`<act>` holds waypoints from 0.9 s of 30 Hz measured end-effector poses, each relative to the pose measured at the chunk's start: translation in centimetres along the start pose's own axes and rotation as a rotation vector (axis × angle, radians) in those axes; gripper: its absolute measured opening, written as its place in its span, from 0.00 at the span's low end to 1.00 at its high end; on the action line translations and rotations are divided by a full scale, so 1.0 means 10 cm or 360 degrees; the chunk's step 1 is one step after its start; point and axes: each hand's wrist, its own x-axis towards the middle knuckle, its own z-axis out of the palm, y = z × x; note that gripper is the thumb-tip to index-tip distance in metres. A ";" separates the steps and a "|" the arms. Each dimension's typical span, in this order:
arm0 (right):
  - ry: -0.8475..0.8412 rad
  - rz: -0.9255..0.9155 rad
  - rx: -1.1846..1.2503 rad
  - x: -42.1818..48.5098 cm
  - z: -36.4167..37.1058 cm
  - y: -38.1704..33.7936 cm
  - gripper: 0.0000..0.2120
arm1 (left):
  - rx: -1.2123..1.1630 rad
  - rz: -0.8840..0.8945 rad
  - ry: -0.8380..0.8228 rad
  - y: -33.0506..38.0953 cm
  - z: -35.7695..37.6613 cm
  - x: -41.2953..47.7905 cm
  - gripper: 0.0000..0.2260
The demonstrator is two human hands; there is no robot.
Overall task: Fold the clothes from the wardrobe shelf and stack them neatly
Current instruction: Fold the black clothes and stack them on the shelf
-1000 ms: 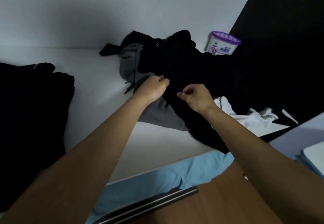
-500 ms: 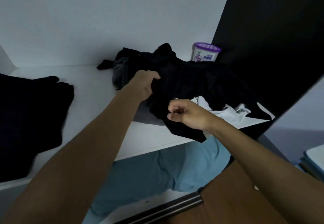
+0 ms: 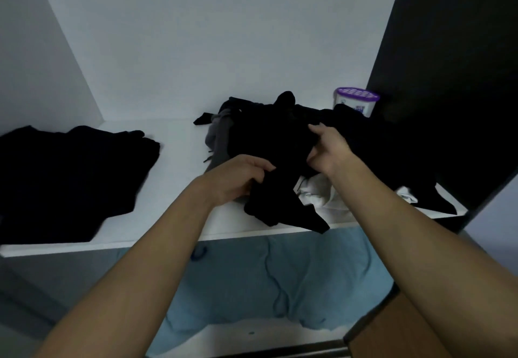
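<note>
At the bottom of the frame two bare forearms reach up and inward. Between them lies a rumpled light blue cloth [image 3: 260,282], and a brown wooden panel [image 3: 392,329] sits in the lower right corner. Above these runs the front edge of the white wardrobe shelf [image 3: 173,150].

Just past that edge, at centre, the left hand [image 3: 235,181] has its fingers [image 3: 259,165] curled round a fold of a crumpled black garment [image 3: 269,144], one end of which hangs over the shelf's front edge. Slightly higher and to the right, the right hand [image 3: 328,150] grips the same garment, with its fingers [image 3: 318,130] over the top of the cloth and the thumb beneath.

A crumpled white garment [image 3: 316,193] lies under the black one, right of centre, and a grey garment [image 3: 220,140] lies along its left side. At far left a flat pile of black clothes [image 3: 64,178] rests on the shelf, well apart from the heap. Farthest back, right of centre, stands a white tub with a perforated purple lid [image 3: 357,101], beside a dark side panel [image 3: 448,77].
</note>
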 end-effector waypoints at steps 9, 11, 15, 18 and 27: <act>-0.0356 -0.0385 -0.1639 -0.56 -0.28 0.26 0.17 | -0.0558 -0.0099 0.0219 0.14 0.22 0.23 0.24; -0.0494 -0.0338 -0.1812 -0.66 -0.38 0.30 0.17 | -0.0494 -0.0159 0.0360 0.18 0.39 0.32 0.16; -0.0398 -0.0293 -0.1682 -0.65 -0.52 0.24 0.13 | -0.0745 -0.0015 0.0579 0.27 0.47 0.30 0.10; -0.0085 -0.0093 -0.1280 -0.56 -0.65 0.15 0.13 | -0.1022 0.0212 0.0615 0.44 0.31 0.16 0.11; -0.0022 0.0098 -0.0555 -0.18 -0.60 -0.02 0.17 | -0.1588 0.0663 0.0864 0.28 -0.05 -0.58 0.09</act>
